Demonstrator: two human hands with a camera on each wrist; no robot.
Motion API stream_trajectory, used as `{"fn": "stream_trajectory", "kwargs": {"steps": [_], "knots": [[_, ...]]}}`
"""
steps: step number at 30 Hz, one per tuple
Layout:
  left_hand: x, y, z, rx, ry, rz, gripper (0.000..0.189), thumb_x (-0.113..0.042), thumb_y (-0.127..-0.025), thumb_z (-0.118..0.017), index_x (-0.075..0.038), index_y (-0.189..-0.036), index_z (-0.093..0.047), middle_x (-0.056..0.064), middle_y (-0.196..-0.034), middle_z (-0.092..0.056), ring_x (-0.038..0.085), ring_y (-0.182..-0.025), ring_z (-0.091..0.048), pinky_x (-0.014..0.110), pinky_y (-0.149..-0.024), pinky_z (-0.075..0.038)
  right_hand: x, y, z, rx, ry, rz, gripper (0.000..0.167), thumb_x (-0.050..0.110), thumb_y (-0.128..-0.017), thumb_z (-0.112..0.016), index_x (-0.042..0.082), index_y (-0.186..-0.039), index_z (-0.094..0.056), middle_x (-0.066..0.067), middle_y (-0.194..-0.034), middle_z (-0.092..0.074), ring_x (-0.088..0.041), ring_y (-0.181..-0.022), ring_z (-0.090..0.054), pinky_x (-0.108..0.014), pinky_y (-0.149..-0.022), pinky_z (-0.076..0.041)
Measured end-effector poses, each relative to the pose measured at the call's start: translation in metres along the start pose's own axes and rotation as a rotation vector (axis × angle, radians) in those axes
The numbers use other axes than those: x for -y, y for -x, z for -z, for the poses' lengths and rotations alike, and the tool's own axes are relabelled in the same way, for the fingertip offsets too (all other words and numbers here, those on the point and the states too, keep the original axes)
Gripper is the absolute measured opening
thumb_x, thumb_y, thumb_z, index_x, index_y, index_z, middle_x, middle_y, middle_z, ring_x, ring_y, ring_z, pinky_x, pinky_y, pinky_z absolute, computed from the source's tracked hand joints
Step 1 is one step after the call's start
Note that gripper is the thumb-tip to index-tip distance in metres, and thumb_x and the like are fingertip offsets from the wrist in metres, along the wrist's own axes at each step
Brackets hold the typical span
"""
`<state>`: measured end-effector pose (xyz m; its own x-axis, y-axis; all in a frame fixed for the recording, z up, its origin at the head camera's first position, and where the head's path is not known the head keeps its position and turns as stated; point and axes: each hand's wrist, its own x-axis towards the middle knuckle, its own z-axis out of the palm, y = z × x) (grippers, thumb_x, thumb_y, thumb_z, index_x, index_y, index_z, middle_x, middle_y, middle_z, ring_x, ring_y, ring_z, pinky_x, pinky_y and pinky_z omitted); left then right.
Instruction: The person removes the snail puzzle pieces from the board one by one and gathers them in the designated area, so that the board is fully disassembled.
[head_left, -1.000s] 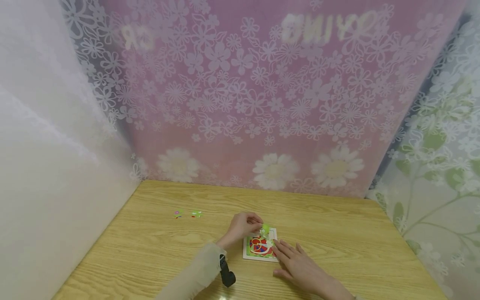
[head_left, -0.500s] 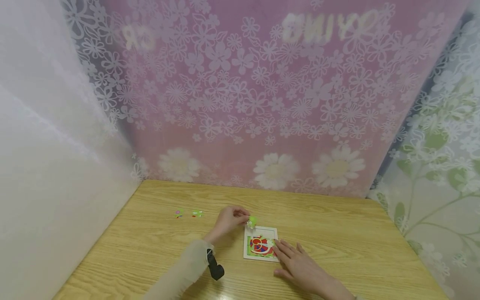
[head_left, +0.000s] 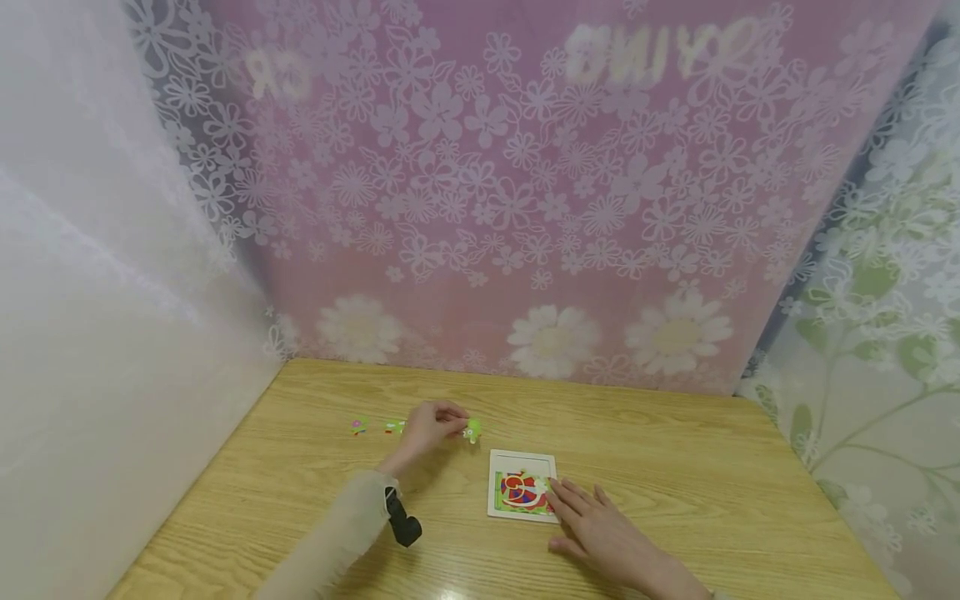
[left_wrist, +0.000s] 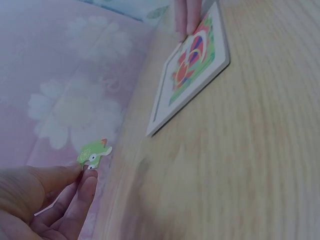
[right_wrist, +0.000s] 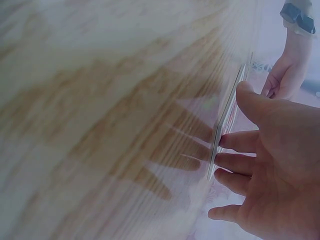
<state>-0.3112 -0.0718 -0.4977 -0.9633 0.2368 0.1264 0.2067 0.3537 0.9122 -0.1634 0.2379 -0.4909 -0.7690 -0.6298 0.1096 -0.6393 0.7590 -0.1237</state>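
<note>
A small green puzzle piece with printed eyes is pinched between the thumb and fingers of my left hand, above the table left of the puzzle board. The white-framed puzzle board lies flat; red, blue and green pieces fill its lower part, while its upper strip shows bare white. My right hand lies with fingers extended, their tips on the board's right edge. In the right wrist view the fingers of that hand are spread along the edge of the board.
Two small groups of puzzle pieces lie at the table's back left: one with a pink spot, the other green and white, partly behind the left hand. A flowered curtain hangs at the wooden table's far edge.
My left hand has carried the green puzzle piece from over the board's top leftward, away from it, baring the upper strip. The right hand has stayed at the board's edge.
</note>
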Motion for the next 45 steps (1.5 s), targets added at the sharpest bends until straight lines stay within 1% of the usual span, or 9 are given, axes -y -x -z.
{"fn": "stream_trajectory", "kwargs": {"steps": [8,11,15,22,27,32,38,40,45], "knots": [[-0.001,-0.002,0.032,-0.064,0.032,0.057,0.013,-0.008,-0.096,-0.070,0.001,-0.105,-0.074,0.013,-0.096,-0.074,0.034,-0.093,-0.073,0.044,-0.083,-0.061,0.000,0.000,0.000,-0.008,-0.003,-0.003,0.068,0.049,-0.103,-0.052,-0.004,-0.145,-0.051,-0.021,-0.153,-0.046,-0.041,-0.138,-0.046,-0.071,-0.104,-0.038],[-0.002,-0.001,0.040,-0.083,0.014,0.057,0.013,-0.005,-0.095,-0.070,0.001,-0.105,-0.075,0.012,-0.093,-0.074,0.033,-0.091,-0.073,0.043,-0.082,-0.061,0.000,0.001,0.000,-0.006,-0.005,-0.005,0.067,0.049,-0.103,-0.052,-0.003,-0.145,-0.051,-0.021,-0.153,-0.046,-0.041,-0.138,-0.046,-0.072,-0.104,-0.037],[-0.002,0.000,0.046,-0.097,-0.023,0.048,0.011,-0.003,-0.095,-0.069,0.002,-0.104,-0.074,0.011,-0.088,-0.074,0.030,-0.086,-0.073,0.039,-0.077,-0.062,0.000,0.001,0.000,-0.007,-0.005,0.002,0.066,0.048,-0.103,-0.052,-0.003,-0.145,-0.052,-0.022,-0.152,-0.046,-0.042,-0.138,-0.046,-0.072,-0.104,-0.037],[0.003,0.000,0.046,-0.095,-0.022,0.096,0.011,-0.002,-0.094,-0.070,0.003,-0.103,-0.074,0.017,-0.090,-0.073,0.038,-0.089,-0.071,0.045,-0.079,-0.061,0.000,0.001,-0.001,-0.001,0.000,0.005,0.066,0.047,-0.103,-0.053,-0.004,-0.145,-0.051,-0.022,-0.153,-0.046,-0.042,-0.138,-0.046,-0.071,-0.104,-0.037],[0.011,0.001,0.042,-0.091,-0.075,0.099,0.008,-0.002,-0.094,-0.071,0.004,-0.099,-0.074,0.015,-0.087,-0.073,0.034,-0.083,-0.072,0.040,-0.072,-0.062,-0.001,0.001,-0.002,-0.003,-0.005,0.000,0.066,0.048,-0.103,-0.052,-0.004,-0.145,-0.051,-0.021,-0.153,-0.046,-0.042,-0.139,-0.045,-0.072,-0.104,-0.037],[0.017,-0.001,0.039,-0.093,-0.128,0.087,0.008,-0.004,-0.093,-0.072,0.002,-0.097,-0.075,0.012,-0.083,-0.074,0.029,-0.076,-0.072,0.037,-0.068,-0.061,-0.001,0.001,-0.002,-0.017,0.000,0.002,0.066,0.048,-0.103,-0.053,-0.003,-0.145,-0.052,-0.021,-0.152,-0.047,-0.042,-0.138,-0.046,-0.071,-0.103,-0.038],[0.028,-0.005,0.034,-0.082,-0.175,0.058,0.006,-0.005,-0.093,-0.073,-0.001,-0.096,-0.076,0.007,-0.082,-0.073,0.020,-0.071,-0.071,0.032,-0.064,-0.060,0.001,0.001,-0.001,-0.018,0.002,0.009,0.065,0.046,-0.103,-0.054,-0.004,-0.144,-0.052,-0.021,-0.152,-0.047,-0.042,-0.138,-0.046,-0.071,-0.103,-0.038],[0.028,-0.006,0.033,-0.085,-0.204,0.048,0.006,-0.006,-0.090,-0.076,-0.002,-0.095,-0.076,0.005,-0.082,-0.073,0.017,-0.071,-0.069,0.030,-0.062,-0.059,0.001,0.001,-0.001,-0.017,0.000,0.007,0.065,0.046,-0.103,-0.054,-0.004,-0.144,-0.052,-0.021,-0.152,-0.047,-0.042,-0.138,-0.046,-0.071,-0.103,-0.038],[0.023,-0.005,0.030,-0.083,-0.287,0.018,0.010,-0.006,-0.085,-0.081,-0.003,-0.094,-0.077,0.006,-0.084,-0.073,0.016,-0.073,-0.068,0.029,-0.061,-0.055,0.001,0.001,-0.001,-0.021,-0.001,0.002,0.065,0.047,-0.103,-0.054,-0.004,-0.144,-0.053,-0.021,-0.152,-0.047,-0.042,-0.138,-0.046,-0.071,-0.103,-0.038]]}}
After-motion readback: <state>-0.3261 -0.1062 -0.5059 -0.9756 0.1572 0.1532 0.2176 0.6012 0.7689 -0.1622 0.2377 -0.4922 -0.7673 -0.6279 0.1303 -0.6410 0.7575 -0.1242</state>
